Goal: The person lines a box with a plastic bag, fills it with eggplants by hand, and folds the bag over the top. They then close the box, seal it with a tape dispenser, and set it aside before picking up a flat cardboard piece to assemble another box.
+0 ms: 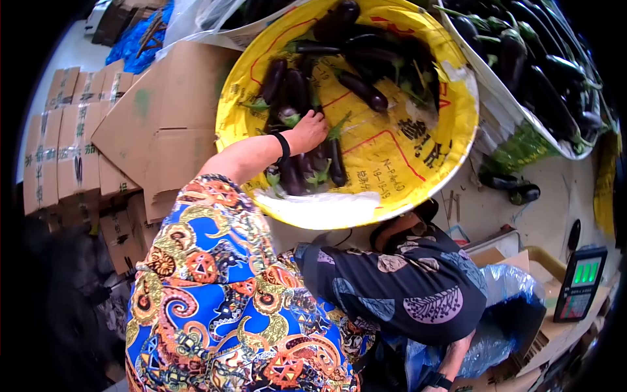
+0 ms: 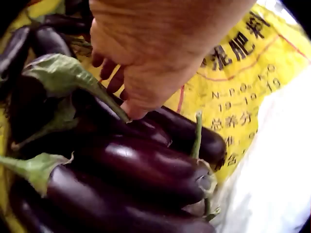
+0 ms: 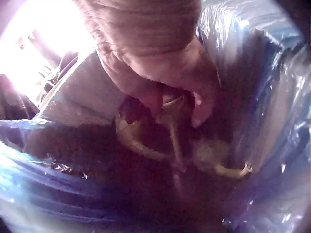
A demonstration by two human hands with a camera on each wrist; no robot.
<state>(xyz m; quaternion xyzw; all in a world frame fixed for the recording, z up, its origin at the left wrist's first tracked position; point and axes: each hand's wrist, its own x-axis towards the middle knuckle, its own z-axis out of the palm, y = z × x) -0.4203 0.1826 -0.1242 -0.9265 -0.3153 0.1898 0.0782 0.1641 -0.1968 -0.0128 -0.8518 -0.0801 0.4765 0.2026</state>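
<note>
Dark purple eggplants [image 1: 362, 91] lie in a yellow round container [image 1: 392, 163]. Over the left cluster is the left hand [image 1: 310, 132], with a black band at its wrist. In the left wrist view, this hand [image 2: 150, 58] has bent fingers pointing down among glossy eggplants [image 2: 136, 162]; its thumb tip is beside a green stem [image 2: 99, 92]. Whether it grips anything is hidden. In the right wrist view, the right hand [image 3: 160, 63] reaches down inside a plastic lining [image 3: 58, 189], its fingers around the pale cap of an eggplant [image 3: 170, 121]. That view is dim.
More eggplants [image 1: 513, 52] fill a sack at the upper right. Two lie on the floor. Flattened cardboard boxes [image 1: 189, 98] stand at the left. A person in a dark patterned shirt [image 1: 405, 281] bends beside the container. A lit scale display [image 1: 581, 281] is at the right.
</note>
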